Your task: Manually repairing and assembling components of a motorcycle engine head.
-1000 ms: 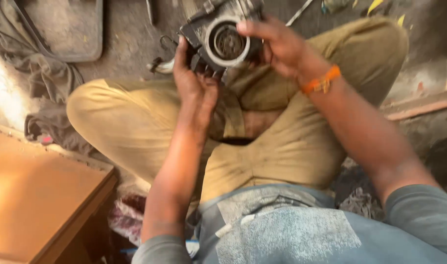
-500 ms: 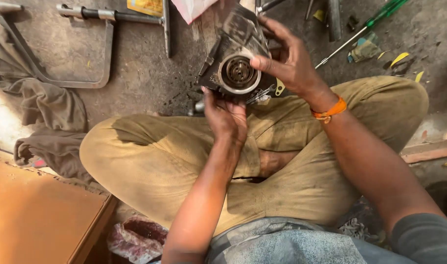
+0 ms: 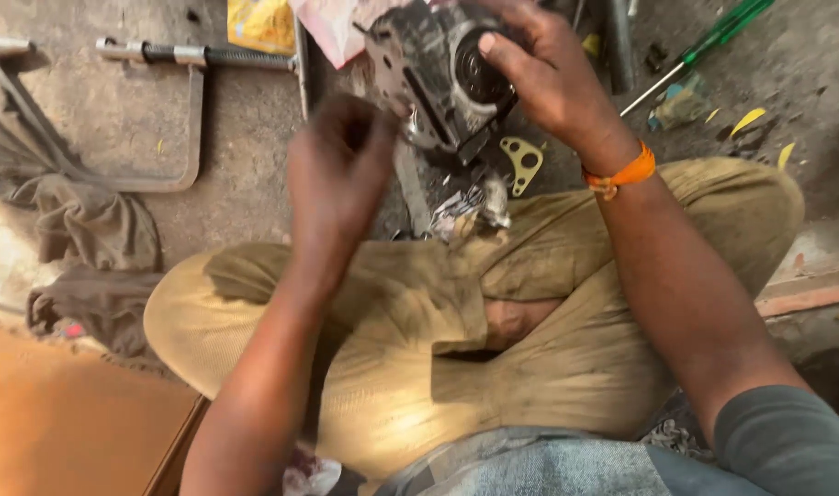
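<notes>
the right hand (image 3: 548, 78) holds a grimy metal engine part (image 3: 438, 78) up over the floor, just ahead of the crossed knees. its fingers (image 3: 497, 46) are wrapped over the top and far side of the part, thumb pressed on its face. the part is a blocky casting, dark grey and black with oil, with a round opening on one face that shows concentric rings and a dark centre; a flat flange with small holes sits on its left side, and paler, scuffed metal shows along the lower edge. the left hand (image 3: 341, 170) is just beside the part's lower left corner, blurred, so i cannot tell whether its fingers are pinching something or only brushing the casting.

on the concrete floor (image 3: 125, 119) below the part lies a pale yellow gasket (image 3: 522, 163) with cut-out holes. a green-handled screwdriver (image 3: 704, 46) lies to the right, a metal frame (image 3: 162, 119) to the left, and a brown rag (image 3: 89, 230) beside the left knee. an orange band (image 3: 626, 173) circles the right wrist.
</notes>
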